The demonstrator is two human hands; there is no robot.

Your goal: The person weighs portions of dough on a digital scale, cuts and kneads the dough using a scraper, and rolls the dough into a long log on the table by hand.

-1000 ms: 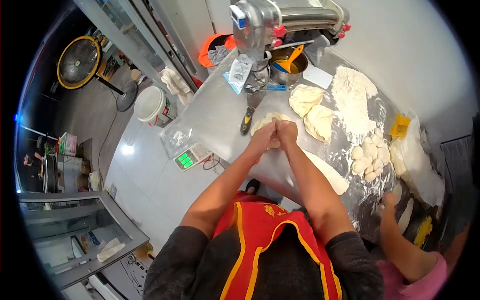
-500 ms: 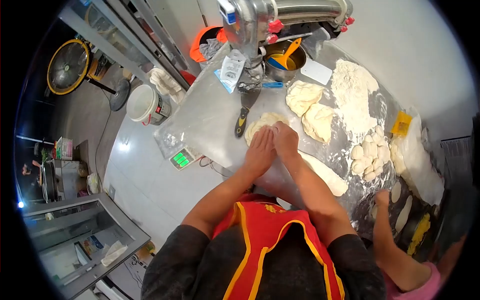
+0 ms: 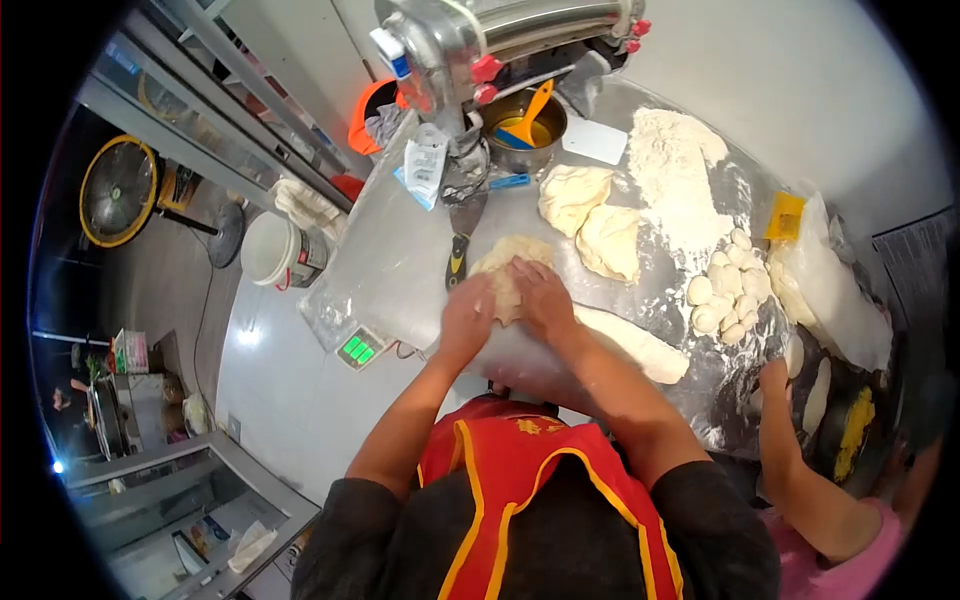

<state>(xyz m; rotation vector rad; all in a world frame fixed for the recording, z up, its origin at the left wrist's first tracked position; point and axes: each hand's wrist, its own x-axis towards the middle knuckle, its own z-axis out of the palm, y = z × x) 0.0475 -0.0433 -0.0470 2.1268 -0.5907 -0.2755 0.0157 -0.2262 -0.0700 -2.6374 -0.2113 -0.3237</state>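
A piece of soft, pale dough (image 3: 514,247) lies on the metal table, partly covered by my hands. My left hand (image 3: 467,316) is at its left edge, fingers curled in against it and mostly hidden. From the right, my right hand (image 3: 541,297) grips the dough, its fingers bent over the top. Just left of the dough is a scraper (image 3: 457,260) with a black and yellow handle. Beyond my right hand sit two larger dough lumps (image 3: 575,197) (image 3: 608,244), and a long dough strip (image 3: 632,344) stretches to the right.
Loose flour (image 3: 672,165) and several small dough pieces (image 3: 728,290) cover the table's right side. A co-worker's arm (image 3: 788,440) reaches in there. At the back are a pot (image 3: 545,150) with an orange brush (image 3: 530,112) and a steel machine (image 3: 440,60). A scale (image 3: 360,349) is front left.
My hands, earlier close together on top of the dough, have moved apart to its near left and right sides. The whole view has shifted slightly. The co-worker's hand remains on the right.
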